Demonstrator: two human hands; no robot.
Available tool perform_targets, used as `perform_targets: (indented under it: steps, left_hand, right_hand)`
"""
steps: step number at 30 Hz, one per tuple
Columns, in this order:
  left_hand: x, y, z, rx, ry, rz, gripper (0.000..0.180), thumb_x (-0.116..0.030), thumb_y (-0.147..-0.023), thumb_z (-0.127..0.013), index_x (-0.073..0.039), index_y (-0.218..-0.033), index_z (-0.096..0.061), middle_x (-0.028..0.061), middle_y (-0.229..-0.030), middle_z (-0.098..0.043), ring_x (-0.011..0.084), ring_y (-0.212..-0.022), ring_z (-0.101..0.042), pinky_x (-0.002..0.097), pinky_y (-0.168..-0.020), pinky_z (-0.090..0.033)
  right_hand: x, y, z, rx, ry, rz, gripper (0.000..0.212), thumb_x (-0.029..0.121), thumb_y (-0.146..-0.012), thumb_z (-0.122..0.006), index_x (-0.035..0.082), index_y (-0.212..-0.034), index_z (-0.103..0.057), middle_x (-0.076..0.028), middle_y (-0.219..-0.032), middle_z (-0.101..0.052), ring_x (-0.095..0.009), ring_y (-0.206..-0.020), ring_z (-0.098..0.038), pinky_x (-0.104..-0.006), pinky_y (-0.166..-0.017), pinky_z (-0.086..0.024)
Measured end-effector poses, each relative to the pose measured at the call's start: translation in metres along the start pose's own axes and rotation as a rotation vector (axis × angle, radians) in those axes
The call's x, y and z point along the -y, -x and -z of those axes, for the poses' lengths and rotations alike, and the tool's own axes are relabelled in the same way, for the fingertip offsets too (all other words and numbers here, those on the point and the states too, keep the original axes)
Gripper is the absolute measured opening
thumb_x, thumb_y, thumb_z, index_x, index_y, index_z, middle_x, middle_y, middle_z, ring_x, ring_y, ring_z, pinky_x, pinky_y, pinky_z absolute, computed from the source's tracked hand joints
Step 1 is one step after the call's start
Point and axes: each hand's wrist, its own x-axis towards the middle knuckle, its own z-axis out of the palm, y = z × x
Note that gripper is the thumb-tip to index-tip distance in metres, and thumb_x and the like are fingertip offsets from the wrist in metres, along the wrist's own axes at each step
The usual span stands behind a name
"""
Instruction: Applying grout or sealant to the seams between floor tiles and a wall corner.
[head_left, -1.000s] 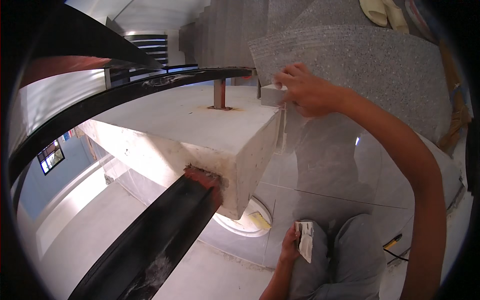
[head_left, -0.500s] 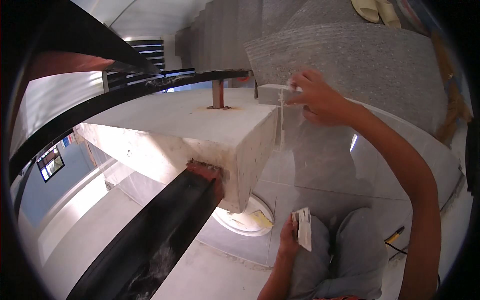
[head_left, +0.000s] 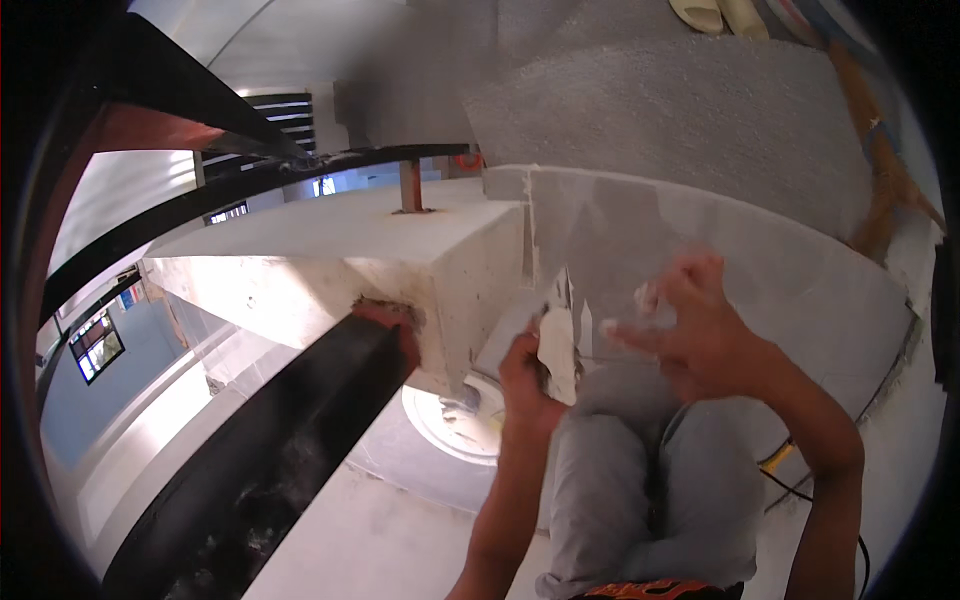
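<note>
My left hand [head_left: 525,375] is closed around a flat piece thickly coated with white paste [head_left: 557,350], held upright above my knees. What lies under the paste is hidden. To its right, my right hand [head_left: 705,335] hovers, blurred by motion, with its fingers apart and white smears on the fingertips. One finger stretches toward the coated piece without touching it. Beyond the hands, a grey tiled riser [head_left: 610,215] shows a rough white joint [head_left: 530,230] beside the end of a thick white slab [head_left: 480,280].
A black beam [head_left: 270,450] slants up to the slab from the lower left. Below the slab stands a round white container [head_left: 440,425]. A black curved rail [head_left: 250,190] runs above it. Beside my right forearm lie a yellow item [head_left: 776,456] and black cable. Pale slippers [head_left: 720,15] rest at the top.
My right hand has drawn back from the white joint, down toward my lap. My left hand has raised the paste-coated piece toward it. The view has shifted a little.
</note>
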Motion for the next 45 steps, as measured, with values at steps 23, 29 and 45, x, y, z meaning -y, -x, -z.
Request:
perform_targets:
  steps: [23,29,45]
  left_hand:
    - [0.002,0.005,-0.023,-0.464,-0.466,-0.204,0.038,-0.012,-0.075,-0.040,-0.001,-0.111,-0.041,0.0075,-0.097,-0.051,0.0177,-0.090,-0.051,0.0298,-0.076,-0.043]
    - [0.032,0.030,0.020,-0.395,-0.447,-0.060,0.039,-0.013,-0.077,-0.038,-0.002,-0.114,-0.039,0.0094,-0.099,-0.051,0.0188,-0.088,-0.053,0.0313,-0.075,-0.045]
    - [0.044,0.044,0.046,-0.444,-0.352,-0.018,0.032,-0.012,-0.075,-0.039,-0.003,-0.106,-0.041,0.0079,-0.092,-0.052,0.0172,-0.083,-0.055,0.0302,-0.072,-0.047]
  right_hand:
    - [-0.066,-0.070,-0.030,-0.110,-0.298,-0.150,0.030,-0.010,-0.059,-0.048,0.007,-0.083,-0.057,-0.010,-0.095,-0.044,-0.026,-0.097,-0.040,-0.0357,-0.084,-0.030]
    - [-0.106,-0.137,-0.071,-0.086,0.087,0.058,0.032,-0.007,-0.062,-0.051,0.009,-0.089,-0.060,-0.009,-0.095,-0.046,-0.023,-0.097,-0.041,-0.0350,-0.086,-0.027]
    - [-0.121,-0.156,-0.088,-0.020,0.246,0.272,0.030,-0.002,-0.062,-0.055,0.012,-0.087,-0.063,-0.010,-0.102,-0.046,-0.024,-0.105,-0.037,-0.0401,-0.092,-0.024]
